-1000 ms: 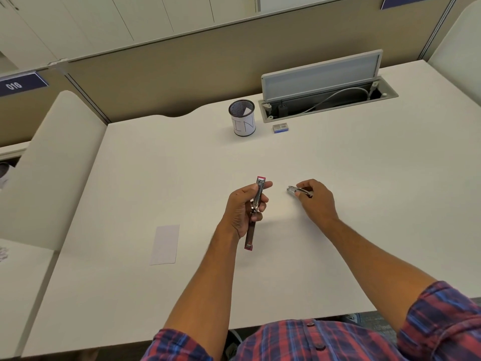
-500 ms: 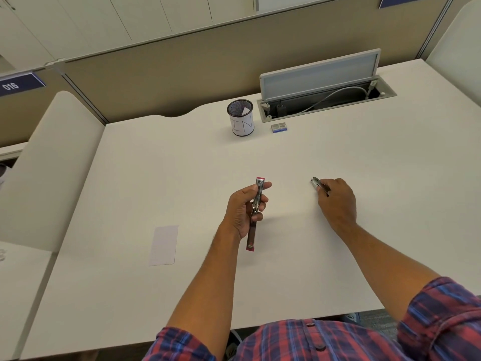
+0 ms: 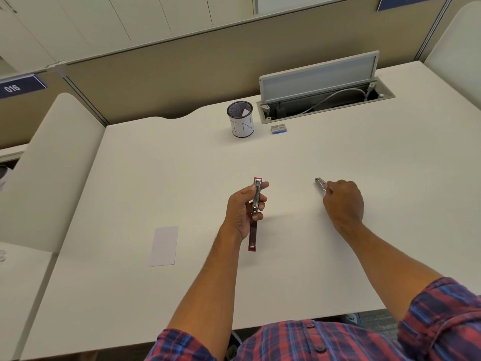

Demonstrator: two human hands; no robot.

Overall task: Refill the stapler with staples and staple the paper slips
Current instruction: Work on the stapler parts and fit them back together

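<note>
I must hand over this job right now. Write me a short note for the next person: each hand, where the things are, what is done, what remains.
Left hand: grips the red stapler, opened out, its metal channel facing up.
Right hand: pinches a small metal part low over the desk; it looks like the stapler's pusher, but I cannot be sure.
Staple box: on the desk at the far side, beside the mesh cup.
Paper slip: flat on the desk, to the left.
Done: stapler opened.
Left: load staples, close the stapler, staple the slips.
</note>
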